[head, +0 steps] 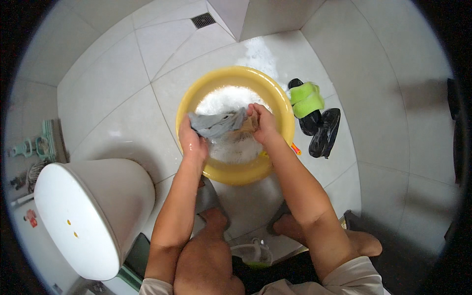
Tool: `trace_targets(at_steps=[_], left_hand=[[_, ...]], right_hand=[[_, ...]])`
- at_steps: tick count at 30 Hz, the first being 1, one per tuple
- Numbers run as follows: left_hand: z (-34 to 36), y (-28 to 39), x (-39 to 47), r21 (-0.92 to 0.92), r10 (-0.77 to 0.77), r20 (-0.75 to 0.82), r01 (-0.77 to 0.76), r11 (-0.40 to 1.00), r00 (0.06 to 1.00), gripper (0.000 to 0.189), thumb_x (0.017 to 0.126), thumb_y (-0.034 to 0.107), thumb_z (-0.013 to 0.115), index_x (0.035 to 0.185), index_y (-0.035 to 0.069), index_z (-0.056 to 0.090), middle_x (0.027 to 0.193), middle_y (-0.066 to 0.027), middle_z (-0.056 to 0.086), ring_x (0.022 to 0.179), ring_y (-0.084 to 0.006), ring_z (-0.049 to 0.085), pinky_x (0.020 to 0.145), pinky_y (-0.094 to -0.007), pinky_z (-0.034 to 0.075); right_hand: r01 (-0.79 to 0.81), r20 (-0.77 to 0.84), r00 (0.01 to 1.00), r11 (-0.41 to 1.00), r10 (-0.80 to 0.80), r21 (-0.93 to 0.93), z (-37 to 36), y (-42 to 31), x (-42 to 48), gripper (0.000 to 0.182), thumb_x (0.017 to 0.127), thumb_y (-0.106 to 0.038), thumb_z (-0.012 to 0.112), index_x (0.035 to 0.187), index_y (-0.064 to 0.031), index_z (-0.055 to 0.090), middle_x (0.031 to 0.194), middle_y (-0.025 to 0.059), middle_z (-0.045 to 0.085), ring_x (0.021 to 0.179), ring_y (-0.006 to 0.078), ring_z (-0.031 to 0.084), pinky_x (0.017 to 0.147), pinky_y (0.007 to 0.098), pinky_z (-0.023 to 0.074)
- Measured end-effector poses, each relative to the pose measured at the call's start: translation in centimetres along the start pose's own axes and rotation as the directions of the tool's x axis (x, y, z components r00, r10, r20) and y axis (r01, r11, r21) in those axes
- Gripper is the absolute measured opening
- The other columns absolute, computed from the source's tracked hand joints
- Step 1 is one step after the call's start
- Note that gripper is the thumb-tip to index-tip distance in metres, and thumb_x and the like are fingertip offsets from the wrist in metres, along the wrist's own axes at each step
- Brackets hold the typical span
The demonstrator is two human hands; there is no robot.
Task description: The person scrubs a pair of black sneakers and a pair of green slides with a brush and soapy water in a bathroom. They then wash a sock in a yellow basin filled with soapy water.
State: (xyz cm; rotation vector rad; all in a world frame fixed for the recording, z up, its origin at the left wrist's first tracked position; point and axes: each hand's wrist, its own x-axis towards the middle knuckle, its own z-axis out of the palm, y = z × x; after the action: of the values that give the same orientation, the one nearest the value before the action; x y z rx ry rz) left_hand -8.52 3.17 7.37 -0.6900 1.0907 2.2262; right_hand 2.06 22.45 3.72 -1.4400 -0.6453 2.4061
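Observation:
A wet grey cloth item (217, 124) is stretched between my two hands over a yellow plastic basin (236, 178). My left hand (193, 142) grips its left end, the thumb side turned inward. On the other side my right hand (264, 123) pinches the right end, where a brownish sheer-looking part shows beside the grey. White suds (228, 99) float on the water behind and below the cloth. Whether the cloth's lower edge touches the water, I cannot tell. The basin stands on the tiled floor in front of my feet.
Right of the basin lie black shoes (325, 132), one under a lime-green cloth (306, 99). An orange handle (296, 149) pokes out by the basin's rim. A white toilet (79, 221) stands at left. A floor drain (203, 20) lies beyond; water wets the tiles.

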Motion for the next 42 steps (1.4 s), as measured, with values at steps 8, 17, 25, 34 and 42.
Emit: trace_targets(at_steps=[8,17,25,34,42], left_hand=[[1.2,0.5,-0.8,0.058,0.192,-0.047,-0.189,0.98,0.98,0.034,0.109,0.03,0.045,0.12,0.001,0.059,0.115,-0.008,0.063,0.107,-0.0206,0.061,0.097,-0.038,0.05],[1.1,1.2,-1.3,0.19,-0.148,0.242,0.102,0.976,0.959,0.042,0.109,0.039,0.044,0.122,0.003,0.06,0.106,-0.0067,0.065,0.098,-0.02,0.062,0.092,-0.0375,0.05],[2.7,1.1,-2.6,0.286,-0.248,0.207,0.184,0.94,0.946,0.042,0.104,0.034,0.055,0.129,0.0,0.06,0.103,-0.0116,0.068,0.097,-0.0214,0.067,0.091,-0.0342,0.054],[0.3,-3.4,-1.9,0.82,-0.016,0.557,-0.547,0.169,0.83,0.031,0.082,0.008,0.079,0.11,0.0,0.07,0.085,-0.0068,0.068,0.079,-0.0161,0.063,0.074,-0.0314,0.052],[0.0,-0.1,-1.5,0.794,-0.164,0.456,-0.317,0.518,0.875,0.015,0.091,0.014,0.077,0.104,0.006,0.074,0.078,0.0032,0.066,0.071,-0.0048,0.056,0.067,-0.0253,0.049]], right_hand=[[0.293,0.017,0.922,0.666,-0.388,-0.686,-2.7,0.5,1.8,0.02,0.1,-0.009,0.057,0.119,-0.0085,0.062,0.093,0.005,0.066,0.073,0.0124,0.058,0.062,0.0275,0.0473],[0.539,0.522,0.819,0.629,-0.236,-0.561,5.4,1.7,-5.8,0.037,0.094,-0.013,0.066,0.13,-0.009,0.058,0.102,0.0081,0.067,0.09,0.0213,0.063,0.081,0.0336,0.0522],[0.405,0.345,0.912,0.626,-0.221,-0.666,4.0,0.3,-3.6,0.029,0.1,-0.025,0.062,0.121,-0.0049,0.063,0.105,0.007,0.067,0.095,0.0207,0.064,0.086,0.0356,0.0537],[0.125,0.364,0.927,0.99,-0.093,-0.064,2.6,0.1,-3.1,0.031,0.105,-0.033,0.057,0.125,-0.0105,0.056,0.111,0.0022,0.064,0.1,0.0178,0.063,0.088,0.039,0.0532],[0.3,0.152,0.949,0.938,-0.276,-0.171,2.7,-1.2,-2.4,0.041,0.104,-0.038,0.057,0.132,-0.0074,0.054,0.121,0.0041,0.063,0.105,0.0184,0.061,0.09,0.0358,0.0509]])
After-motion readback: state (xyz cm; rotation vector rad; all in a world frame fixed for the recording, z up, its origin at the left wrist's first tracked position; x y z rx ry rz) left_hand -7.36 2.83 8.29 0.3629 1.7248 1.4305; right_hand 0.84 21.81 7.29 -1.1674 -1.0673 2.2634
